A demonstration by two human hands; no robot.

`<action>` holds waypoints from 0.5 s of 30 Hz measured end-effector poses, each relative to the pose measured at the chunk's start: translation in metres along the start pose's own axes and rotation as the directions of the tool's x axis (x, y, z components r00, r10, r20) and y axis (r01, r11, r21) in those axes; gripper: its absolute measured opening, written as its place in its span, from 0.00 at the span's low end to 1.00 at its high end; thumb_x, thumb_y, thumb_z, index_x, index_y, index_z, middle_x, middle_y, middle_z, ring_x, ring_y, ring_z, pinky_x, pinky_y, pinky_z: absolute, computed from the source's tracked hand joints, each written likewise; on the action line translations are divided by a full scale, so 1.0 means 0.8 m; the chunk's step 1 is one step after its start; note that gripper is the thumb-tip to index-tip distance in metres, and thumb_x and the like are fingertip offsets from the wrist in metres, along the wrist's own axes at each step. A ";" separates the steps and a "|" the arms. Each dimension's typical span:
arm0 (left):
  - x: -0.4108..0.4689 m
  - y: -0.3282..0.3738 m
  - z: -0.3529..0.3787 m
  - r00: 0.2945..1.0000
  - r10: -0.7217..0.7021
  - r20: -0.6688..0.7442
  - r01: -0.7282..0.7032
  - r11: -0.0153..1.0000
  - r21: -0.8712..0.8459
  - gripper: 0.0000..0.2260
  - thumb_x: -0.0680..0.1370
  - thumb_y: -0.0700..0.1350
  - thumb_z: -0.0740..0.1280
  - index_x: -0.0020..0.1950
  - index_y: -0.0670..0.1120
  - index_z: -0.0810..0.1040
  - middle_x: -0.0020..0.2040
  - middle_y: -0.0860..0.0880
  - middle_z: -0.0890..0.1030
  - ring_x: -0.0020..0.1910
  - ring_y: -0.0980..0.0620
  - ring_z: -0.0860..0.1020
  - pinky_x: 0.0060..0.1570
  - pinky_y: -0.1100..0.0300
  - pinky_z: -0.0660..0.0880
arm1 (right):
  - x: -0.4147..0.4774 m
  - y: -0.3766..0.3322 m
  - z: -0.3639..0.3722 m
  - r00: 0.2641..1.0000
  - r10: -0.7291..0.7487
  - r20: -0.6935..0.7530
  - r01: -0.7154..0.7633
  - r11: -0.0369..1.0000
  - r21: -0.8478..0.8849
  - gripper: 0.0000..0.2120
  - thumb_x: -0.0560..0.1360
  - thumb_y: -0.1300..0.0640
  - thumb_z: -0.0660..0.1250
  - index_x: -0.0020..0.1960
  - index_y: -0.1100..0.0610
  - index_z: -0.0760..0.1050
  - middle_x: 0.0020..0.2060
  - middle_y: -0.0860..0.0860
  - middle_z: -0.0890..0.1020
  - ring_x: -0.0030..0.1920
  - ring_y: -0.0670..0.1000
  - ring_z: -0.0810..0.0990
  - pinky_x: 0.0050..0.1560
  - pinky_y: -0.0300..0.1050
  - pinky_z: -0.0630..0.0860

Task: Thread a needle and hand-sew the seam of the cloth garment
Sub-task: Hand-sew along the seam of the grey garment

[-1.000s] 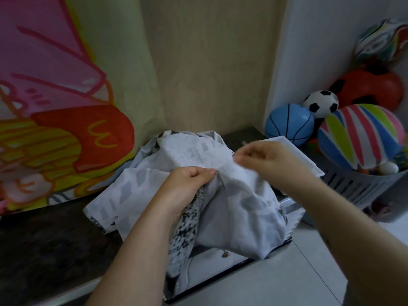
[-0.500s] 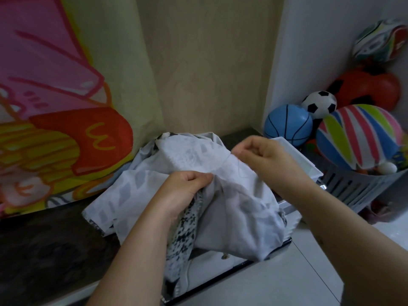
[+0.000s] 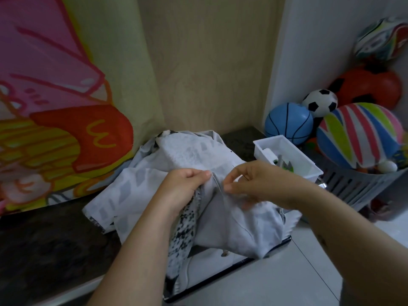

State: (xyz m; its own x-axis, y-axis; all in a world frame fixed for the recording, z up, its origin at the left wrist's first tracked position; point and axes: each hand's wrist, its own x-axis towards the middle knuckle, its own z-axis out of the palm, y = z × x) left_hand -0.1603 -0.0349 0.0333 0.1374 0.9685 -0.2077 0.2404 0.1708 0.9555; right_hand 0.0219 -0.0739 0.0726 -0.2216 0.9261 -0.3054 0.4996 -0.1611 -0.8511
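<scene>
Left hand (image 3: 185,184) grips the pale grey cloth garment (image 3: 234,219) taut; right hand (image 3: 257,182), seemingly pinching a thin needle (image 3: 217,183), should pierce beside it.

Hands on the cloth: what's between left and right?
Head view: a raised fold of cloth spans the gap between left hand and right hand, crossed by a thin silvery line, likely the needle, which the right hand pinches.

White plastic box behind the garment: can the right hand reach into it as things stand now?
Probably yes. The white plastic box stands open-topped just beyond the right hand, with nothing between them. But that hand pinches a thin needle at the grey cloth garment, so it is not free.
</scene>
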 end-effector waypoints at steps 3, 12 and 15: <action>-0.001 0.001 0.000 0.999 0.023 0.028 -0.023 1.000 0.016 0.06 0.76 0.49 0.70 0.42 0.50 0.84 0.43 0.55 0.86 0.50 0.55 0.82 0.60 0.53 0.75 | 0.008 -0.002 0.017 0.958 -0.177 -0.225 0.149 0.979 -0.137 0.07 0.70 0.50 0.72 0.44 0.52 0.80 0.18 0.42 0.68 0.22 0.41 0.68 0.33 0.37 0.72; -0.007 0.004 -0.004 0.998 0.025 0.049 -0.028 0.998 0.056 0.07 0.77 0.48 0.69 0.40 0.51 0.85 0.42 0.53 0.86 0.48 0.53 0.83 0.58 0.53 0.77 | 0.013 -0.008 0.029 0.851 -0.313 -0.422 0.311 0.947 -0.074 0.08 0.72 0.54 0.71 0.37 0.55 0.77 0.21 0.46 0.69 0.22 0.42 0.64 0.26 0.30 0.61; -0.004 0.003 -0.007 0.999 0.017 0.028 -0.019 0.998 0.063 0.07 0.76 0.49 0.69 0.41 0.50 0.85 0.42 0.52 0.86 0.49 0.50 0.83 0.59 0.49 0.76 | 0.009 -0.016 0.024 0.840 -0.300 -0.453 0.482 0.796 0.367 0.07 0.71 0.58 0.70 0.37 0.59 0.75 0.23 0.49 0.68 0.26 0.45 0.64 0.36 0.43 0.75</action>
State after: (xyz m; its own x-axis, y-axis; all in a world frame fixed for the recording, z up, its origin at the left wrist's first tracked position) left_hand -0.1655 -0.0369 0.0373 0.1684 0.9659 -0.1969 0.2980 0.1405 0.9442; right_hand -0.0019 -0.0720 0.0735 0.0436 0.9804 0.1919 -0.0166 0.1928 -0.9811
